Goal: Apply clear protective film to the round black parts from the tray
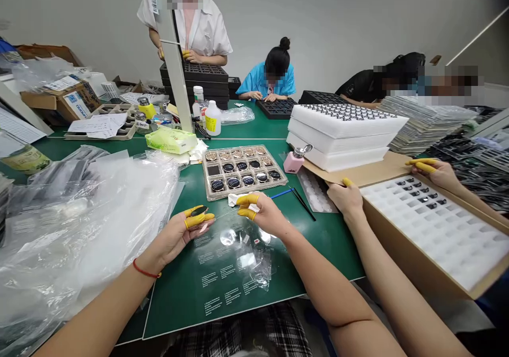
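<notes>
Yellow finger covers are on both of my hands. My left hand (193, 229) pinches a small round dark disc (199, 211) above the green table. To its right, my right hand (258, 214) has its fingers pinched together around the end of a thin clear piece (227, 212) stretching toward the left hand; its outline is faint. Behind the hands lies a clear tray (207, 184) with compartments of round black and gold pieces. A crumpled white wipe (234, 200) sits at the tray's front edge. Small clear films (254, 261) lie on the table below my right hand.
Plastic bags (99, 229) cover the left side. A pink pump bottle (293, 160), a blue stick (282, 193) and black tweezers (304, 204) lie right of the tray. Another person's hands are at a foam-lined carton (421, 240) on the right. More people work behind.
</notes>
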`<state>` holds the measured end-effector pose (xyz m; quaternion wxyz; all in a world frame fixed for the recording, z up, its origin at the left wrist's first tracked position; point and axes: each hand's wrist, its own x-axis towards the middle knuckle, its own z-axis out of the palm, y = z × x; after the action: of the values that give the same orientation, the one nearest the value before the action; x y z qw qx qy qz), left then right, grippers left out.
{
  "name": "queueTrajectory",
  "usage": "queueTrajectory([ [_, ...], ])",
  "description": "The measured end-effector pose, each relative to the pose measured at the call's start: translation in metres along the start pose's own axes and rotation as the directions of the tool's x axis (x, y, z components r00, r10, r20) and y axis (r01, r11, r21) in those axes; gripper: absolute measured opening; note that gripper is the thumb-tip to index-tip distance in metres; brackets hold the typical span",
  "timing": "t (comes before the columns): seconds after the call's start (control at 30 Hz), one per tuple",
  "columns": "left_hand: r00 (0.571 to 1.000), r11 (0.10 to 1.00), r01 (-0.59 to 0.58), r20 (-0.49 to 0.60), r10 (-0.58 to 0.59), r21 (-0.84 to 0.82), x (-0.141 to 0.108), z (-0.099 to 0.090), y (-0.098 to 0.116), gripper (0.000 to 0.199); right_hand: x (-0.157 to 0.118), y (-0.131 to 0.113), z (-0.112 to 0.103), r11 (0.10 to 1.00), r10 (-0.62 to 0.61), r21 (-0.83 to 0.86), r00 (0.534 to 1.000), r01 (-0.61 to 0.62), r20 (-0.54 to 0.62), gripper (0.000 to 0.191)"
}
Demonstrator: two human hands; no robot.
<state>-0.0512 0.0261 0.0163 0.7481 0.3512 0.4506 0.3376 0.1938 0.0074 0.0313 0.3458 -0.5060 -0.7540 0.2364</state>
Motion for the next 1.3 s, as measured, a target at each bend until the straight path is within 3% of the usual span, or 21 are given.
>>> queueTrajectory([
  [0.17, 1.0, 1.0, 0.024, -0.008, -0.024, 0.0, 0.002, -0.001, 0.001, 0.038, 0.001, 0.0, 0.005, 1.0, -0.017, -0.005, 0.999, 0.016, -0.032, 0.006],
  [0.37, 0.997, 0.994, -0.036, -0.057, 0.042, 0.101, 0.001, 0.001, 0.001, 0.044, 0.003, -0.001, 0.002, 0.975, 0.038, 0.22, 0.999, -0.042, 0.025, 0.013],
  [0.47, 0.994, 0.991, -0.057, -0.088, 0.068, 0.123, 0.007, -0.003, -0.002, 0.053, 0.004, 0.002, -0.005, 0.895, 0.038, 0.443, 0.999, -0.045, 0.023, 0.017],
  [0.57, 0.992, 0.99, -0.074, -0.094, 0.085, 0.118, 0.012, -0.005, -0.008, 0.064, 0.005, 0.003, -0.008, 0.78, 0.125, 0.616, 0.992, -0.111, 0.02, 0.021],
  [0.67, 0.993, 0.986, -0.072, -0.085, 0.085, 0.148, 0.01, 0.002, -0.011, 0.07, 0.006, 0.003, -0.005, 0.746, 0.193, 0.643, 0.98, -0.174, 0.042, 0.027],
  [0.83, 0.983, 0.957, -0.106, -0.116, 0.142, 0.269, 0.002, 0.02, -0.012, 0.073, 0.006, 0.004, 0.002, 0.771, 0.16, 0.614, 0.985, -0.169, 0.07, 0.031],
  [1.13, 0.978, 0.902, -0.2, 0.025, 0.206, 0.384, 0.004, 0.021, -0.027, 0.061, 0.0, -0.012, 0.006, 0.756, 0.229, 0.625, 0.973, -0.195, 0.027, 0.02],
  [1.3, 0.956, 0.885, -0.28, 0.189, 0.223, 0.372, -0.008, 0.03, -0.036, 0.056, -0.004, -0.024, 0.015, 0.747, 0.288, 0.61, 0.956, -0.263, 0.059, 0.021],
])
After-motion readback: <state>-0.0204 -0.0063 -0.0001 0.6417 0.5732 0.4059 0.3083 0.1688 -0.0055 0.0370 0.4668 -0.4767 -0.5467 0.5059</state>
